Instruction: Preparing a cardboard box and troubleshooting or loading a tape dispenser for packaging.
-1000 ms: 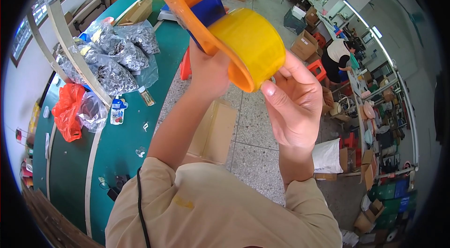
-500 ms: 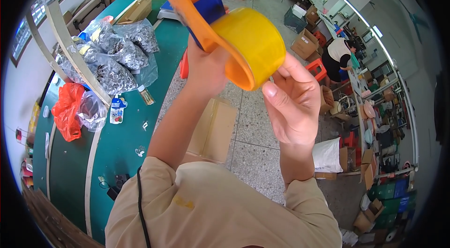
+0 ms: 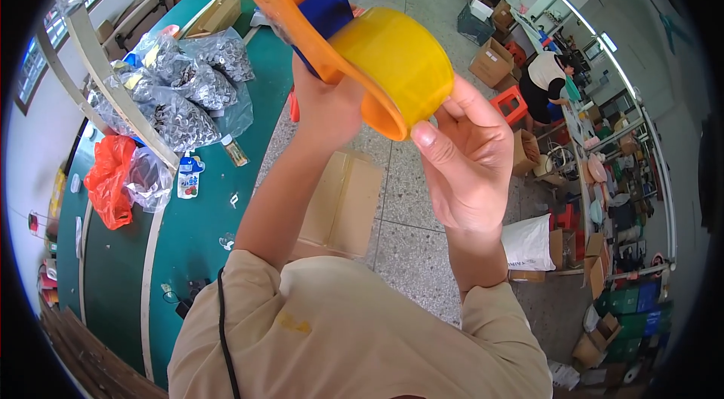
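a red bag (image 3: 111,182) lies at the left of the frame on the green table (image 3: 200,240), just beside a clear bag (image 3: 151,179). above them are bags of metal parts (image 3: 185,118); a small pouch (image 3: 189,176) lies below those. at upper centre, the left hand (image 3: 326,112) holds the tape dispenser (image 3: 302,18) in the air, its fingers hidden behind it. the yellow tape roll (image 3: 400,59) sits on the dispenser, tilted. the right hand (image 3: 471,158) is half curled, thumb and forefinger at the roll's right edge; whether they pinch it, i cannot tell. a white sack (image 3: 528,242) stands lower right.
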Motion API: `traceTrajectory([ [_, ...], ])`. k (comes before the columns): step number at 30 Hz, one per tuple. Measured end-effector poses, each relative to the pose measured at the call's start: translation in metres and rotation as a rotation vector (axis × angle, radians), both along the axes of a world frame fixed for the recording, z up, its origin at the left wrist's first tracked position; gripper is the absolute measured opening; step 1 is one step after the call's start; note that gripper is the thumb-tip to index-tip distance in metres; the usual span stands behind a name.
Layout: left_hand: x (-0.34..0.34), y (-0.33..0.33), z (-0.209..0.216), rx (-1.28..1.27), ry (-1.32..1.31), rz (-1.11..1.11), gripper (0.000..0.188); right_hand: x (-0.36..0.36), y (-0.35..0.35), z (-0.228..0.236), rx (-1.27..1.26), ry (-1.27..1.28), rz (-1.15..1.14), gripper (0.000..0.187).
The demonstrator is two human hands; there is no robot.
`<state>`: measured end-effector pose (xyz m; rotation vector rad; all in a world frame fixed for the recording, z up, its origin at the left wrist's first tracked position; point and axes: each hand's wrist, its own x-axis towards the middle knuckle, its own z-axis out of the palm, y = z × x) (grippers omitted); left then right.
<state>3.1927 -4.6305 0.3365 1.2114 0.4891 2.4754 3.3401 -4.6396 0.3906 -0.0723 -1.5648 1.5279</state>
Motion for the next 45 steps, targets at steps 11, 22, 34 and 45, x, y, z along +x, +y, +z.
traceTrajectory([
  [11,0.006,-0.001,0.001,-0.1,-0.243,-0.28,0.05,0.0,0.006,-0.002,-0.063,0.009,0.047,0.049],
  [22,0.004,0.005,-0.009,0.028,0.035,0.018,0.047,0.004,0.004,-0.003,-0.077,0.012,0.048,0.049],
  [34,0.018,-0.022,0.003,-0.21,-0.312,-0.6,0.043,0.025,0.033,0.034,1.138,-0.278,-0.44,0.039],
  [45,0.031,-0.006,-0.012,0.202,-0.332,-0.995,0.038,0.016,0.011,0.002,0.096,-0.014,0.025,0.034],
])
